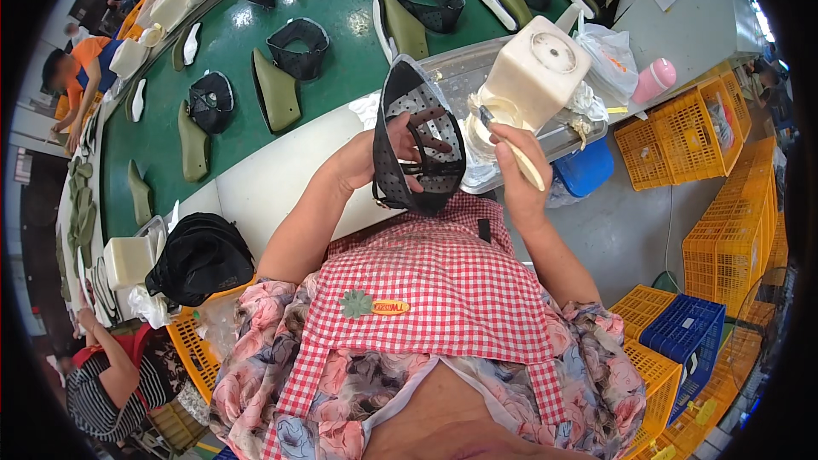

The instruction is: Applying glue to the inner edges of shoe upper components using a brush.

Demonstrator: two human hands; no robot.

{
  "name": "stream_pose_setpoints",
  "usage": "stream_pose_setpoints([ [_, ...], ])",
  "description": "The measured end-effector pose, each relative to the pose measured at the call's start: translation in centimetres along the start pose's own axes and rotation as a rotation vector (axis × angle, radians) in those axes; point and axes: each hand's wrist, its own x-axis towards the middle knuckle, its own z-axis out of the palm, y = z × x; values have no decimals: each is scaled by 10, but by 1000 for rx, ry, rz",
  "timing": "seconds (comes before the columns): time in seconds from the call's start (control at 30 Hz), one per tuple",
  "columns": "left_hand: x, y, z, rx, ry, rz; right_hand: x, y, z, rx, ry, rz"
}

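Observation:
My left hand [354, 158] holds a black dotted mesh shoe upper [392, 102] in front of my chest. Its fingers reach inside the upper and show through the mesh. In my right hand [521, 183] is a brush [530, 163] with a pale handle. The brush's head end points into the cut-out mouth of a whitish plastic jug [521, 68], which lies tilted in a clear plastic tray [452, 64]. Pale dried residue coats the jug's mouth; the bristles are hard to make out.
Olive shoe lasts [275, 98] and black uppers [298, 47] stand along the green conveyor belt [239, 51]. A black cap [203, 257] lies left. At right are a pink bottle [654, 80], a blue container [586, 169] and yellow crates [673, 149]. Other people work at left.

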Motion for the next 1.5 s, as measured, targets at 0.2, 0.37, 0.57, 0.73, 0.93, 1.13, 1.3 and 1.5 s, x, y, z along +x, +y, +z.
stream_pose_setpoints([
  [0.2,0,3,3,45,17,-3,15,-17,-1,-26,-83,-122],
  [0.37,2,0,-7,25,25,-3,8,-8,5,-83,-114,-136],
  [0.57,-1,2,-12,-3,21,29,-23,15,4,-77,-145,-30],
  [0.73,0,0,-18,-31,7,31,-25,13,-1,-67,-131,16],
  [0.93,0,0,-9,27,59,1,10,-15,4,-43,-110,-81],
  [1.13,-1,-3,-17,10,80,14,-1,3,8,-71,-162,-39],
  [1.3,-2,-3,-19,-1,65,14,-32,23,1,-83,-175,46],
  [1.5,0,-4,-24,-147,9,9,-31,14,0,-93,-134,40],
])
